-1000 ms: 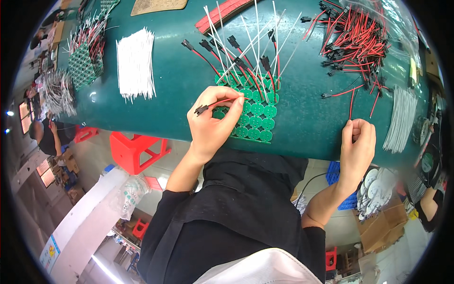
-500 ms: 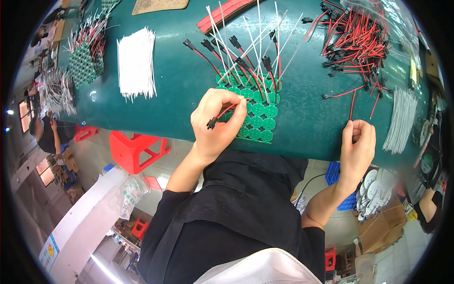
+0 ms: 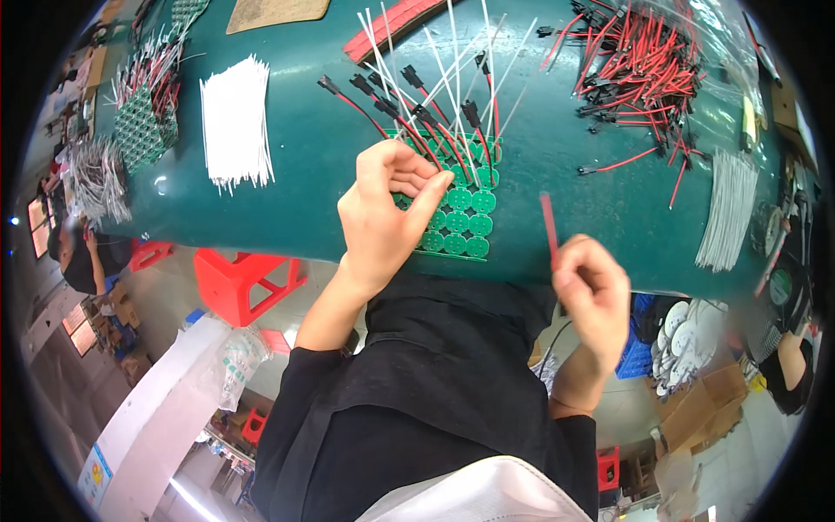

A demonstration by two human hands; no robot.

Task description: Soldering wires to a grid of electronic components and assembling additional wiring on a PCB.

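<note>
A green circuit-board panel of small rounded units lies before me on the table. Several red-and-black connector wires and thin white wires stand up from its far rows. Over its left side is my left hand, thumb and forefinger pinched at the lower end of a connector wire whose black plug leans away above the knuckles. The fingertips partly hide that end. To the right of the panel, my right hand pinches a red wire, smeared by motion, its free end pointing up; its other end is hidden.
Loose connector wires are heaped at the far right beside a clear plastic bag. Bundles of white wires and grey-white wires flank the work. A red block lies behind the panel; wired boards sit far left.
My left hand has turned; its connector wire, formerly across the palm, now stands among the others at the panel. My right hand has carried the red wire leftward from near the heap toward the panel.
</note>
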